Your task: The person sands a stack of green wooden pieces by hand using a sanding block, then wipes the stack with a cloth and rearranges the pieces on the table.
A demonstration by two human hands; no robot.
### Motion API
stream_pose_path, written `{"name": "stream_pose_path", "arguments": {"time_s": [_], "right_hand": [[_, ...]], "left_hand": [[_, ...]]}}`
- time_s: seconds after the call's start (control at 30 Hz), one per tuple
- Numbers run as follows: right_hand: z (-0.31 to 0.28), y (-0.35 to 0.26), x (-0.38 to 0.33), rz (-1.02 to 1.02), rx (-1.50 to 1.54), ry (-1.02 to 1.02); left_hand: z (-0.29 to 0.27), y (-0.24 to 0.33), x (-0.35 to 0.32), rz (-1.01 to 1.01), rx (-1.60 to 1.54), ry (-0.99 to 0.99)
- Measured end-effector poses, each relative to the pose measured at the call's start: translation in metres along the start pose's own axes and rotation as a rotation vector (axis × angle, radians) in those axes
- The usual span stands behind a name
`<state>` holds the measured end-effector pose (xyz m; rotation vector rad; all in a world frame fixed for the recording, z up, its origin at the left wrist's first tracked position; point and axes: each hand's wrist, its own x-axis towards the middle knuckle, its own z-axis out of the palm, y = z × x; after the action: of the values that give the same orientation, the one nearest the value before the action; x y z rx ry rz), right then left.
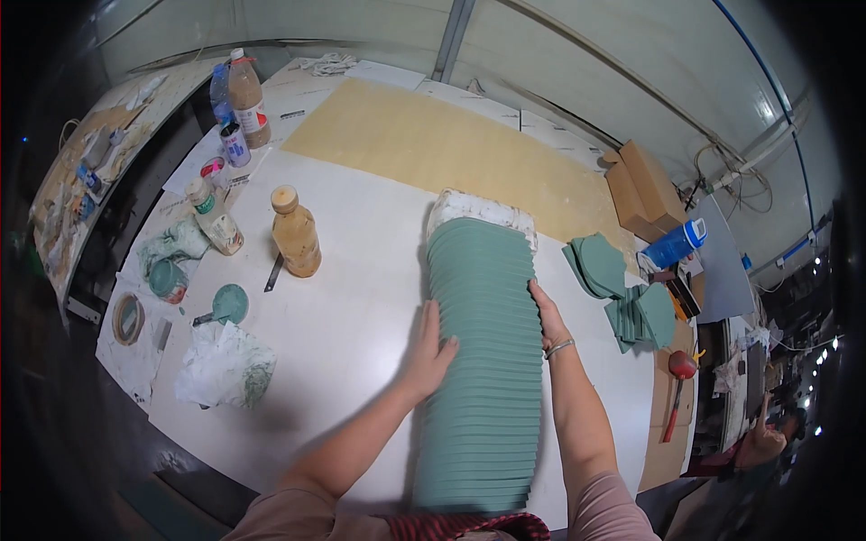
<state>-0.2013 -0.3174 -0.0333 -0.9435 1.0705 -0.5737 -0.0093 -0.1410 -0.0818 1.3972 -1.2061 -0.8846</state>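
A long row of green sheets [483,361], overlapping like shingles, runs from my body toward the middle of the white table. Its far end rests against a stained white block [483,209]. My left hand [428,358] lies along the row's left side, fingers stretched forward and the thumb over the sheets' edge. Against the right side rests my right hand [548,317], its fingers extended along the edges, a bracelet [559,348] at the wrist. Neither hand is closed round a sheet. To the right lie loose green pieces [598,264] with rounded ends, and more green pieces [639,317] in a small heap.
A bottle of amber liquid [296,236] stands at left, near a green-smeared cloth [225,365], a small green pot [168,279] and a tape roll [128,318]. Tan sheeting [433,135] covers the far side. A cardboard box [642,194], blue bottle [672,243] and red-headed mallet [681,365] sit right.
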Motion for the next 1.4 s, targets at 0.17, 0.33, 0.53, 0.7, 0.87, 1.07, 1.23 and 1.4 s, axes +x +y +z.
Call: {"name": "stream_pose_path", "arguments": {"time_s": [0.17,0.33,0.53,0.7,0.87,1.07,1.23,1.4], "right_hand": [[0.005,0.002,-0.001,0.016,0.050,-0.017],[-0.010,0.010,-0.002,-0.027,0.095,-0.068],[-0.007,0.006,0.008,-0.090,-0.082,-0.026],[-0.013,0.003,-0.037,-0.077,-0.025,-0.060],[-0.024,0.051,-0.111,-0.221,-0.073,-0.194],[-0.019,0.110,-0.171,-0.289,-0.006,-0.212],[-0.015,0.138,-0.181,-0.182,0.109,-0.154],[-0.037,0.160,-0.153,-0.181,0.140,-0.149]], "left_hand": [[0.008,-0.003,-0.005,-0.050,-0.031,0.052],[-0.013,-0.004,0.012,-0.070,-0.080,0.006],[0.000,-0.015,0.053,0.014,0.140,0.121],[-0.024,0.015,-0.008,-0.103,-0.243,-0.051],[-0.033,0.017,-0.151,-0.219,-0.183,-0.168],[-0.008,0.043,-0.247,-0.245,-0.222,-0.121],[0.030,0.054,-0.269,-0.366,-0.275,0.024],[0.070,0.048,-0.269,-0.259,-0.379,0.226]]}}
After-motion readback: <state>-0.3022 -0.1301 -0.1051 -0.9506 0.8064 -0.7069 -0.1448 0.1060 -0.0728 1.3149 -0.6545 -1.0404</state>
